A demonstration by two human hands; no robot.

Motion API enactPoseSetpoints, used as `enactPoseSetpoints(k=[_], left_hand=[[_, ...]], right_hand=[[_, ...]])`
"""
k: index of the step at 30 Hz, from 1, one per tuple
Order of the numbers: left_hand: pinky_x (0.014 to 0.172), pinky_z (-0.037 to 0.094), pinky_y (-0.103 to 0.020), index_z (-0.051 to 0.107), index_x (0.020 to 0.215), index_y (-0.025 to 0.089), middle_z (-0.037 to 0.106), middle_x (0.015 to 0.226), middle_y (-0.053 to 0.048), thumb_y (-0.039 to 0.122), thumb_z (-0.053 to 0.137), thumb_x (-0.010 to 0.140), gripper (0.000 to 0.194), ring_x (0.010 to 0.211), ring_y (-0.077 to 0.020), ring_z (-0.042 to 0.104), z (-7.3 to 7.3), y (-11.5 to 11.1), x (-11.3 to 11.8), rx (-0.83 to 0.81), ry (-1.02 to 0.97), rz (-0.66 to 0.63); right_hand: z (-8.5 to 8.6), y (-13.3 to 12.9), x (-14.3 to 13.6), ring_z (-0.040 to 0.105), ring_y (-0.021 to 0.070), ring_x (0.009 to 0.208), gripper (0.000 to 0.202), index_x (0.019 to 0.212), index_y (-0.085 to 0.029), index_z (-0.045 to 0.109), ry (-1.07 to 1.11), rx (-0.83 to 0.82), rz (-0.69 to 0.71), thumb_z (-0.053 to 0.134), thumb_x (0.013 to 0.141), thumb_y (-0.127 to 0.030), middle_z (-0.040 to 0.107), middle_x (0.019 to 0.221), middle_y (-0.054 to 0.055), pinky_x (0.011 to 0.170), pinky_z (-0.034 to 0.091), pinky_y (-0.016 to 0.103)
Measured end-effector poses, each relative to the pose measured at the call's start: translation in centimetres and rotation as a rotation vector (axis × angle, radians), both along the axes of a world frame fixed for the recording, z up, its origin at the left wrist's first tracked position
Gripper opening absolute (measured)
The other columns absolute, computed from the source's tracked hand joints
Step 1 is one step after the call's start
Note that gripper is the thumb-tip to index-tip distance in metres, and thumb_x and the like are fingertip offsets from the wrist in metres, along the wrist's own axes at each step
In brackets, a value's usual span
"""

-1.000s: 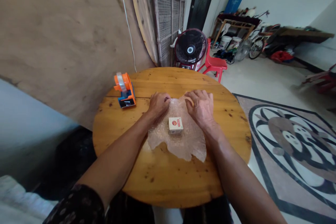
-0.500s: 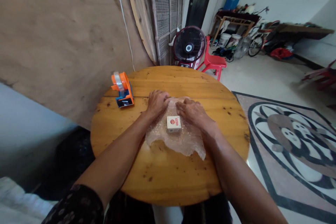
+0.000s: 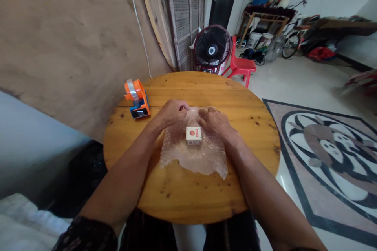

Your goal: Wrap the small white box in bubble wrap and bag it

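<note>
A sheet of clear bubble wrap (image 3: pixel 176 147) lies spread on the round wooden table (image 3: pixel 165 204), its near edge ragged. On the middle of the sheet rests a small white box (image 3: pixel 193 135) with red print. My left hand (image 3: pixel 176 110) is closed at the far left corner of the wrap, its fingers curled around the edge. Across from it, my right hand (image 3: pixel 214 120) grips the far right part of the sheet with bent fingers. Its fingertips are partly hidden. Neither hand touches the box.
An orange and blue tape dispenser (image 3: pixel 138 100) with a roll of clear tape stands at the table's left edge. Beyond the table are a fan (image 3: pixel 212 47) and a red plastic chair (image 3: pixel 242 64). A brown wall-like panel (image 3: pixel 73 39) rises close on the left.
My left hand has turned and curled its fingers at the wrap's far corner. The sheet lies flatter and wider on the left. My right hand has barely moved; the box stays on the sheet.
</note>
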State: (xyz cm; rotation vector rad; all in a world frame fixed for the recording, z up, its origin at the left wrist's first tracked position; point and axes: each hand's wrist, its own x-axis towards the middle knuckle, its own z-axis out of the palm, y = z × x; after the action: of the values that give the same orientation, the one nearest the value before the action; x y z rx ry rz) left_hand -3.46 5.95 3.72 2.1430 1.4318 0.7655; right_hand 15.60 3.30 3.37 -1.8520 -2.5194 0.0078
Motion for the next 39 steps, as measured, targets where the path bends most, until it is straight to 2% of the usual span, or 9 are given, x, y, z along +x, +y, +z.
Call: enactPoseSetpoints(k=[5,9,13,16,19,25,29,33,39], left_hand=[[0.055,0.043,-0.024,0.068,0.079,0.017,0.065,0.062,0.000,0.011,0.045,0.070,0.026,0.054,-0.0128,0.056,-0.7,0.0,-0.1,-0.237,-0.069,-0.106],[0.065,0.046,-0.025,0.069,0.068,0.018,0.068,0.071,-0.002,0.011,0.047,0.066,0.024,0.066,-0.0147,0.060,-0.8,0.1,0.5,-0.129,0.054,-0.154],[0.075,0.047,-0.028,0.071,0.073,0.018,0.071,0.081,-0.003,0.011,0.046,0.068,0.026,0.077,-0.0174,0.062,-0.1,-0.8,0.8,-0.062,0.126,-0.148],[0.080,0.049,-0.030,0.070,0.083,0.018,0.070,0.083,-0.002,0.012,0.042,0.073,0.030,0.081,-0.0169,0.062,-0.2,-2.3,0.9,-0.054,-0.086,-0.073],[0.083,0.052,-0.032,0.067,0.096,0.016,0.071,0.097,-0.006,0.021,0.047,0.078,0.027,0.090,-0.0175,0.064,-1.3,-3.7,1.2,-0.222,-0.487,-0.003],[0.090,0.051,-0.038,0.064,0.107,0.013,0.071,0.104,-0.011,0.028,0.060,0.079,0.032,0.095,-0.0203,0.067,-3.4,-3.1,1.0,-0.524,-0.870,-0.080],[0.095,0.048,-0.039,0.060,0.119,0.013,0.072,0.107,-0.013,0.032,0.058,0.083,0.041,0.100,-0.0224,0.067,-3.5,-2.7,0.4,-0.569,-0.867,-0.172],[0.097,0.046,-0.041,0.057,0.126,0.015,0.068,0.118,-0.014,0.049,0.051,0.089,0.051,0.111,-0.0253,0.062,-3.5,-3.2,0.1,-0.590,-0.750,-0.263],[0.103,0.040,-0.040,0.053,0.133,0.016,0.066,0.122,-0.014,0.068,0.040,0.087,0.070,0.121,-0.0267,0.057,-3.5,-3.1,-0.1,-0.511,-0.640,-0.396]], right_hand=[[-0.1,0.1,0.0,0.062,0.0263,0.100,0.036,0.116,-0.020,0.058,0.021,-0.011,-0.032,0.041,0.094,-0.043,0.063,0.113,0.013,0.079,0.046,0.033],[-0.2,0.0,0.1,0.063,0.0269,0.100,0.036,0.116,-0.020,0.059,0.028,0.003,-0.044,0.040,0.094,-0.042,0.063,0.113,0.014,0.080,0.046,0.034],[-0.2,0.1,0.2,0.064,0.0264,0.098,0.035,0.113,-0.019,0.060,0.035,0.011,-0.048,0.039,0.094,-0.039,0.063,0.111,0.014,0.078,0.047,0.033],[-0.2,0.1,0.4,0.064,0.0264,0.098,0.034,0.113,-0.019,0.060,0.053,0.011,-0.054,0.038,0.095,-0.037,0.063,0.111,0.014,0.078,0.048,0.033],[-0.3,0.1,0.6,0.065,0.0266,0.097,0.032,0.114,-0.019,0.059,0.056,0.016,-0.048,0.036,0.095,-0.031,0.064,0.111,0.014,0.078,0.048,0.033],[-0.5,0.4,0.8,0.066,0.0277,0.093,0.035,0.112,-0.020,0.062,0.075,0.017,-0.060,0.032,0.096,-0.028,0.066,0.109,0.014,0.074,0.047,0.034],[-0.3,0.7,1.2,0.065,0.0278,0.101,0.035,0.117,-0.020,0.063,0.171,-0.013,-0.061,0.039,0.093,-0.026,0.068,0.113,0.014,0.081,0.046,0.034],[0.5,0.5,1.6,0.064,0.0272,0.105,0.036,0.120,-0.020,0.063,0.243,-0.071,-0.050,0.041,0.092,-0.026,0.070,0.113,0.013,0.086,0.044,0.034],[3.4,-1.5,1.5,0.062,0.0248,0.109,0.035,0.120,-0.020,0.064,0.207,-0.163,0.131,0.048,0.090,-0.025,0.068,0.120,0.010,0.091,0.044,0.032]])
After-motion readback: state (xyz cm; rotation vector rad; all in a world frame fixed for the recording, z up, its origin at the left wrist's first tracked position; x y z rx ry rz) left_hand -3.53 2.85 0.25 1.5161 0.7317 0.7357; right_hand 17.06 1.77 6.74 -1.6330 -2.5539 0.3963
